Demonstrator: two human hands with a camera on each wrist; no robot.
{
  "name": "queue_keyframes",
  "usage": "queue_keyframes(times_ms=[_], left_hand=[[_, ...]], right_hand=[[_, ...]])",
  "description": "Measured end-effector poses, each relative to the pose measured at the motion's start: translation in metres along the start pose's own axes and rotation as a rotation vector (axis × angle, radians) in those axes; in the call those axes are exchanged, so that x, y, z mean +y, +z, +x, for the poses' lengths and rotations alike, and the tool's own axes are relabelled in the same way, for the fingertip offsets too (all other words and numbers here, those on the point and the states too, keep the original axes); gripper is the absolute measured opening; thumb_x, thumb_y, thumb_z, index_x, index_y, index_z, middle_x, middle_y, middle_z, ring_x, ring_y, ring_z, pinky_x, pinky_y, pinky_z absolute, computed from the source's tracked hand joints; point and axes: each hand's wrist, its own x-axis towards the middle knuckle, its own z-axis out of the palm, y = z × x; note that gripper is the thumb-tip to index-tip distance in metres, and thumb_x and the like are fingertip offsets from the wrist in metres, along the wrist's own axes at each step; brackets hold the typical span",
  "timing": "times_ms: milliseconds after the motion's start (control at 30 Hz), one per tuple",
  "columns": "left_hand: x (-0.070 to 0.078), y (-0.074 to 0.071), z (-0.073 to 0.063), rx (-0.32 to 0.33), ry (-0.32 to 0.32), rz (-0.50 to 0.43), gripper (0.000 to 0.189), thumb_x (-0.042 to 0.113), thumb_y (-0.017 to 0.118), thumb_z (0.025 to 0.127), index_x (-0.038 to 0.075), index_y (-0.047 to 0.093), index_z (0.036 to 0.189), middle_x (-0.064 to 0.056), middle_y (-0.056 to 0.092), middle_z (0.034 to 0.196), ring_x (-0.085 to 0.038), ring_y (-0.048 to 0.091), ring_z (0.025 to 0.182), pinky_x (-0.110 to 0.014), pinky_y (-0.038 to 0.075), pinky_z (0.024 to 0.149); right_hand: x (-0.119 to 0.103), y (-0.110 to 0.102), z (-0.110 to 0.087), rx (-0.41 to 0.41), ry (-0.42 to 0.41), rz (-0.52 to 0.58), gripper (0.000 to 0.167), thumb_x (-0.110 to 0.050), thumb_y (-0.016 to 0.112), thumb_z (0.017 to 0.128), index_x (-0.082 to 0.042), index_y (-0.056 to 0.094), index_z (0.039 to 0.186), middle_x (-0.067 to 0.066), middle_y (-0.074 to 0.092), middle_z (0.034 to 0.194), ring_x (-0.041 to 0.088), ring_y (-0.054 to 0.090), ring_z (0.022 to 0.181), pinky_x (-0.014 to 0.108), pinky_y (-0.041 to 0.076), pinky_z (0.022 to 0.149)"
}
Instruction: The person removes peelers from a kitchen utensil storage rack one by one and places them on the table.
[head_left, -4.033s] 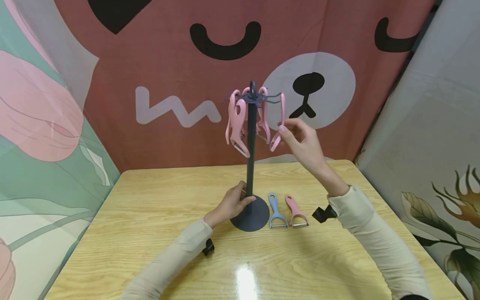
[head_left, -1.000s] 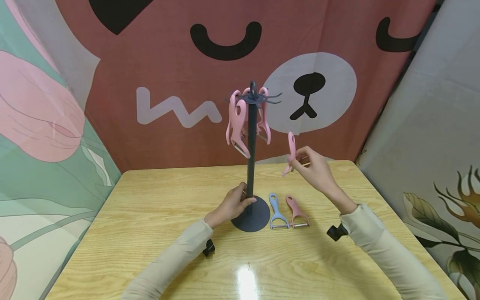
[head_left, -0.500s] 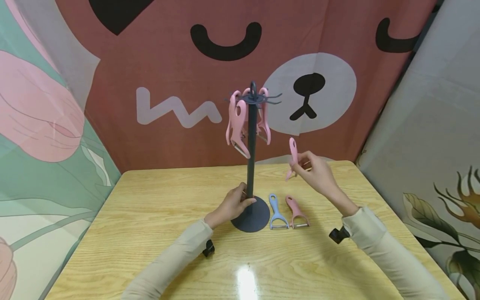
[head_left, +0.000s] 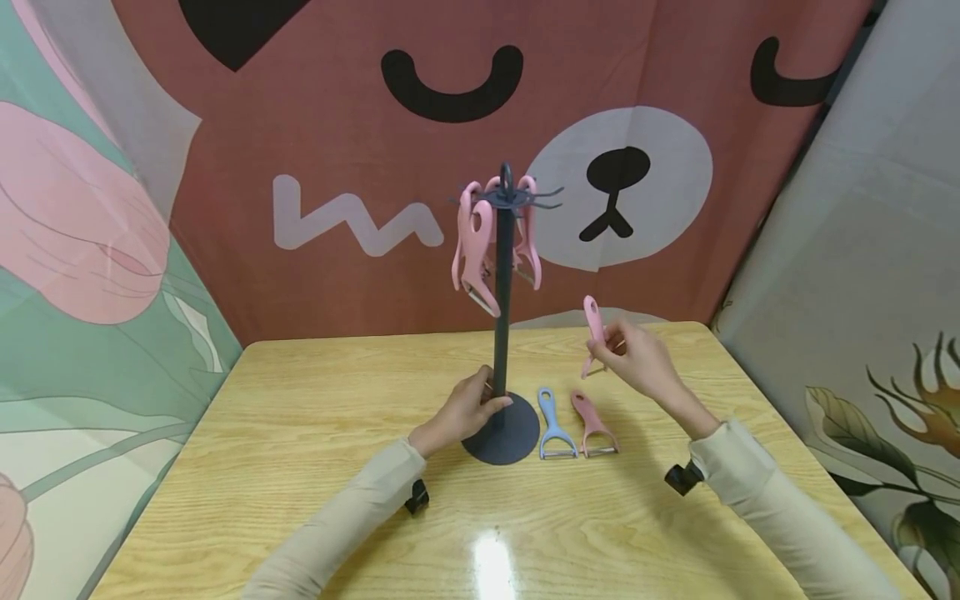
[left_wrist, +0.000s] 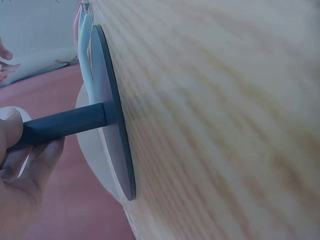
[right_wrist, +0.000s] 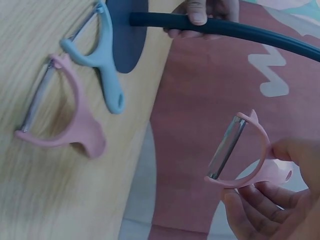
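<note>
A reddish cartoon-face cloth (head_left: 420,154) hangs behind a wood-grain table (head_left: 277,442) bearing bright glare (head_left: 492,562).

Left hand (head_left: 468,407) low in a grip, right hand (head_left: 640,360) higher in a pinch, both forearms (head_left: 337,518) aslant inward.

Pink peelers (head_left: 476,254) hang on a dark slate stand (head_left: 501,342); right of its base, a light blue peeler (head_left: 550,412) and a dusty pink peeler (head_left: 588,408) lie on a yellowish wood-grain worktop (head_left: 322,392). Also right of the stand, the held peeler (head_left: 596,327) is pale pink. Behind the stand, a brick-red cloth (head_left: 337,108) shows a whitish muzzle (head_left: 671,208), black nose (head_left: 618,169) and pale zigzag (head_left: 363,225).
</note>
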Motion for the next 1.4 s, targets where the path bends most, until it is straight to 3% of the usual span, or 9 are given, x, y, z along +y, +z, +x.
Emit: queue_keyframes(times_ms=[333, 567, 1200, 1400], left_hand=[[0.002, -0.001, 0.000, -0.001, -0.006, -0.017, 0.021, 0.016, 0.065, 0.097, 0.005, 0.052, 0.110, -0.007, 0.066, 0.098, -0.015, 0.068, 0.083, -0.025, 0.056, 0.070], [-0.001, 0.001, 0.000, -0.008, -0.003, 0.011, 0.020, 0.017, 0.064, 0.097, 0.006, 0.052, 0.109, -0.005, 0.064, 0.097, -0.015, 0.067, 0.084, -0.025, 0.055, 0.069], [0.000, 0.001, 0.000, -0.016, -0.012, 0.000, 0.020, 0.016, 0.063, 0.098, 0.005, 0.052, 0.110, -0.008, 0.065, 0.100, -0.017, 0.069, 0.088, -0.025, 0.056, 0.073], [0.000, 0.001, 0.000, -0.026, -0.015, -0.005, 0.025, 0.016, 0.062, 0.099, -0.002, 0.052, 0.114, -0.009, 0.064, 0.102, -0.019, 0.069, 0.090, -0.026, 0.056, 0.074]], right_hand=[[0.013, 0.008, -0.011, -0.107, 0.057, -0.064, 0.027, -0.030, 0.068, 0.095, -0.004, 0.060, 0.092, 0.006, 0.063, 0.078, 0.016, 0.052, 0.060, 0.032, 0.041, 0.054], [0.023, 0.015, -0.017, -0.147, 0.053, -0.104, 0.026, -0.027, 0.069, 0.093, -0.006, 0.058, 0.085, 0.002, 0.057, 0.070, 0.015, 0.044, 0.053, 0.030, 0.035, 0.048], [0.039, 0.014, -0.027, -0.291, 0.143, -0.192, 0.027, -0.026, 0.065, 0.094, -0.009, 0.052, 0.079, 0.001, 0.047, 0.063, 0.015, 0.040, 0.052, 0.029, 0.031, 0.049], [0.043, 0.013, -0.030, -0.328, 0.162, -0.206, 0.027, -0.026, 0.064, 0.094, -0.009, 0.051, 0.078, 0.002, 0.047, 0.063, 0.015, 0.041, 0.051, 0.029, 0.031, 0.048]])
